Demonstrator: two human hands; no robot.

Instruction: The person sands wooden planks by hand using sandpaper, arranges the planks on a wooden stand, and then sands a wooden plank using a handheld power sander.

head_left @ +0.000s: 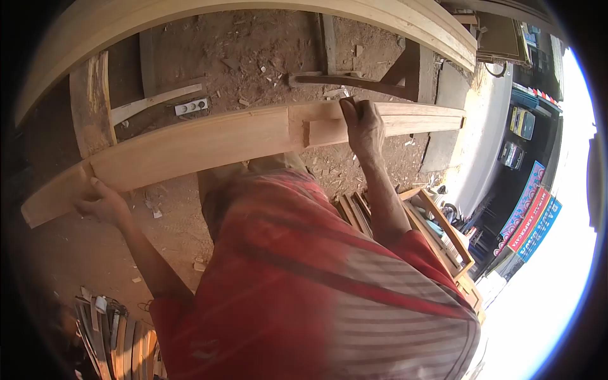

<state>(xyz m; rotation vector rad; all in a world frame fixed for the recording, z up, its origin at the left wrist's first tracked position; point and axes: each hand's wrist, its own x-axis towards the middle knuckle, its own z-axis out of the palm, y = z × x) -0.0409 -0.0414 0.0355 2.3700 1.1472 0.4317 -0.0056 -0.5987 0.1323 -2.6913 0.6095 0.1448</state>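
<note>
The right hand is closed over the far edge of a long wooden board, a little right of its middle, just beside a shallow rectangular recess cut in the wood. The left hand lies against the near edge toward the board's left end, thumb on the wood by a crosswise notch; its fingers are in shade, so I cannot tell how tightly they close. The board thus spans both hands, running crosswise in front of the person's red shirt and reaching beyond each hand.

Close past the board on the left stands a rough wooden post, its lower end meeting the board's far edge in this view. Beside it are a pale wood strip and a white socket strip, with a curved dark wooden piece beyond the right hand. Wood chips are scattered over the brown dirt ground. Farther out, a thick pale beam arcs across the top. Thin wood offcuts lie bundled at lower left, and a wooden frame leans near the right arm, with a colourful banner well apart beyond it.
</note>
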